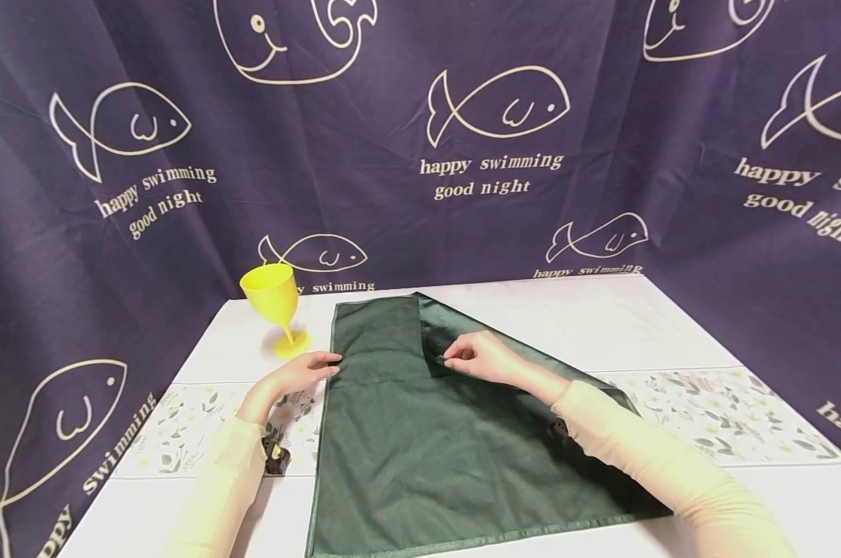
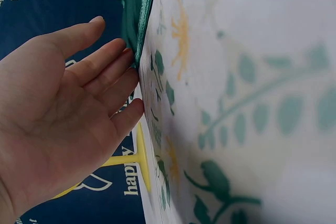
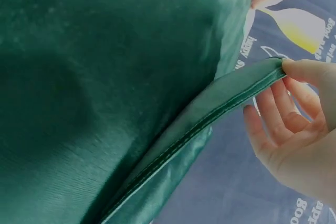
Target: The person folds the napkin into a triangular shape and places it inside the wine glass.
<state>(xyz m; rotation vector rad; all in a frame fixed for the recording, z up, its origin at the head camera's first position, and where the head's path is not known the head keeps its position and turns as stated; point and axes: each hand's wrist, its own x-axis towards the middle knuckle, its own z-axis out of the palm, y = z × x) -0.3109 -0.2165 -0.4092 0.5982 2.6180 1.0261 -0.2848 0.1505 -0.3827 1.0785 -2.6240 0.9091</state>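
A dark green cloth [image 1: 392, 449] lies on the table, its far right corner lifted and folded inward toward the middle. My right hand [image 1: 486, 359] pinches that corner between thumb and forefinger; in the right wrist view the stitched hem [image 3: 202, 121] runs down from the pinch, while the other fingers are loosely bent below it. At the cloth's left edge, my left hand [image 1: 298, 373] rests with fingers extended and thumb apart. In the left wrist view its fingertips [image 2: 126, 56] meet the cloth's edge and the tabletop, and nothing is gripped.
A yellow goblet [image 1: 274, 298] stands upright behind and left of my left hand, close to the cloth. The white table [image 1: 566, 318] has a leaf-and-flower band [image 1: 727, 415] across it. A dark blue curtain [image 1: 392, 194] with fish drawings hangs behind and at both sides.
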